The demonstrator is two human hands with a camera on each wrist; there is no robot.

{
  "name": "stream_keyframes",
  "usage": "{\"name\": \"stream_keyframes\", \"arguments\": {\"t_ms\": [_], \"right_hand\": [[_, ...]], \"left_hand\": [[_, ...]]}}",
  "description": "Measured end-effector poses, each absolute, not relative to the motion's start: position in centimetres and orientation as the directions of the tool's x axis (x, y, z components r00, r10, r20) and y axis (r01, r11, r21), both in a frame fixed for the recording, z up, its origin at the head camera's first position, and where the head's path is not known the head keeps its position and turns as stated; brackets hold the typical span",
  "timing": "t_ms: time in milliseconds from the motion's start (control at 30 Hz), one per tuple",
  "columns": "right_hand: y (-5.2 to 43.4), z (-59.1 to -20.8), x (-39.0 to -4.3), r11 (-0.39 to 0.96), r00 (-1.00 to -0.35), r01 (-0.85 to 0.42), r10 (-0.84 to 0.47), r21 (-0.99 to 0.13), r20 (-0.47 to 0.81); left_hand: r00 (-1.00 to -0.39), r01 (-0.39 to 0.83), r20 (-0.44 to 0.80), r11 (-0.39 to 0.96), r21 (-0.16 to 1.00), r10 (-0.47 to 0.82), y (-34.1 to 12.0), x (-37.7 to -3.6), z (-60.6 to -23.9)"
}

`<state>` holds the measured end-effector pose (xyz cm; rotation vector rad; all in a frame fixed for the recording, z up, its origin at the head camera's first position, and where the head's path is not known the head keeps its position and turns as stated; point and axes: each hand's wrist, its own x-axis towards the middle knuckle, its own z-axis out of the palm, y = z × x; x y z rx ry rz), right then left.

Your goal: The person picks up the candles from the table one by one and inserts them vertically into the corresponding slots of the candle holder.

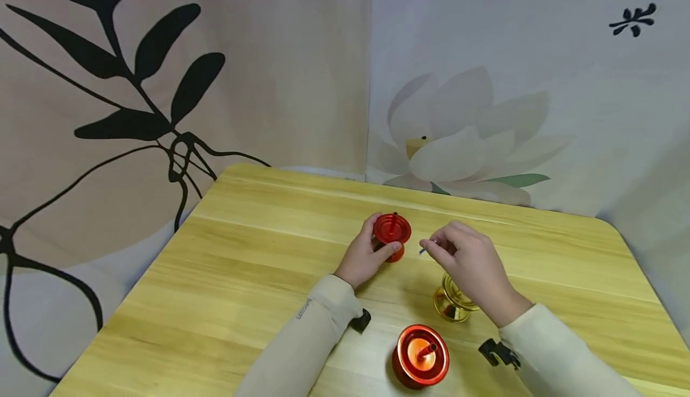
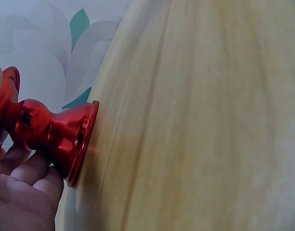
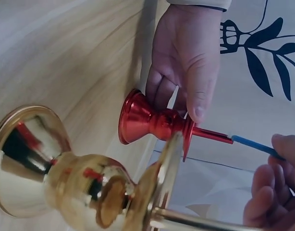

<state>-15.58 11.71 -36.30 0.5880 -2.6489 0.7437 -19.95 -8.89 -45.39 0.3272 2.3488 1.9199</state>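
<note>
My left hand (image 1: 360, 260) grips a shiny red metal cup-shaped holder (image 1: 396, 254) with a flared foot, a waisted stem, a round dish and a thin upright tube. The holder is upright, its foot at the tabletop. Between thumb and fingers, my right hand (image 1: 474, 262) pinches a thin blue stick (image 3: 255, 145). From the right wrist its tip lines up with the end of the red tube, but the head view shows a gap between stick and holder. A gold holder (image 1: 448, 307) of similar shape stands below my right hand, which partly hides it.
Nearer the front of the wooden table (image 1: 242, 301) stands a second red holder (image 1: 417, 379) with its own tube. Behind the table hang pale cloths, one with black leaves (image 1: 162, 41), the other with a lotus (image 1: 458, 133).
</note>
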Motion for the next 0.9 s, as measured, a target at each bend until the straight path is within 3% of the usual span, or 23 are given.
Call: {"name": "stream_keyframes", "arguments": {"t_ms": [900], "right_hand": [[9.8,-35.4,-18.7,0.779,-0.833,-0.513,-0.349,-0.361,0.429]], "left_hand": [[-0.967,0.132,0.087,0.182,0.974,0.239,-9.2,-20.3,-46.5]]}}
